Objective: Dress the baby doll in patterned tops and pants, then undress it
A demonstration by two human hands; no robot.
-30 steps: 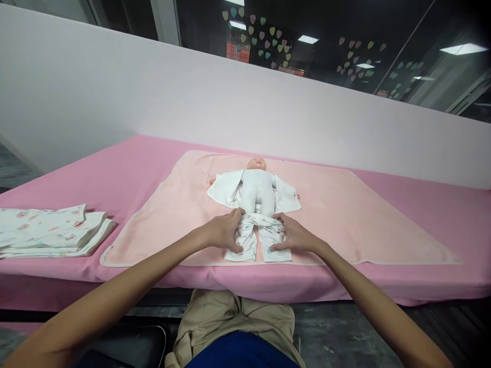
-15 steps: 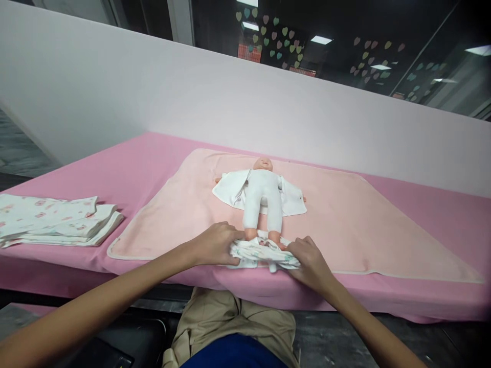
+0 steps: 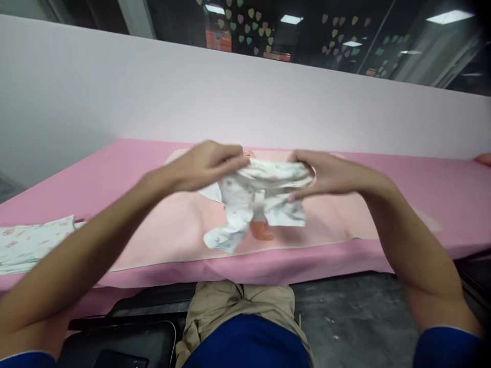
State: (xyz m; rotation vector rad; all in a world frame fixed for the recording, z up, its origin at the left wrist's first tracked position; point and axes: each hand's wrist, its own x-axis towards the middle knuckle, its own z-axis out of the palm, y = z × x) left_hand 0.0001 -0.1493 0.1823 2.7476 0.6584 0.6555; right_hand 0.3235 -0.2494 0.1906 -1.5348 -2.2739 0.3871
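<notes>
A pair of white printed baby pants [image 3: 240,204] hangs in the air between my hands, its legs dangling and blurred by motion. My left hand [image 3: 210,163] pinches the waistband at one side. At the other side my right hand [image 3: 322,171] grips it with thumb and fingers. Behind the pants lies a baby doll, mostly hidden; its bare feet [image 3: 263,231] show below, and a bit of its head [image 3: 248,153] above. A corner of the doll's white top [image 3: 211,192] sticks out beside my left hand.
Under the doll a peach blanket [image 3: 164,230] covers part of the pink bed [image 3: 115,168]. Folded printed cloths [image 3: 30,243] lie at the left edge. A low white wall [image 3: 153,92] runs along the back. Part of another person's hand [image 3: 484,159] shows at the far right.
My hands slid the pants down past the doll's feet, then lifted them off and up over the doll. Another person's hand has come into view at the right.
</notes>
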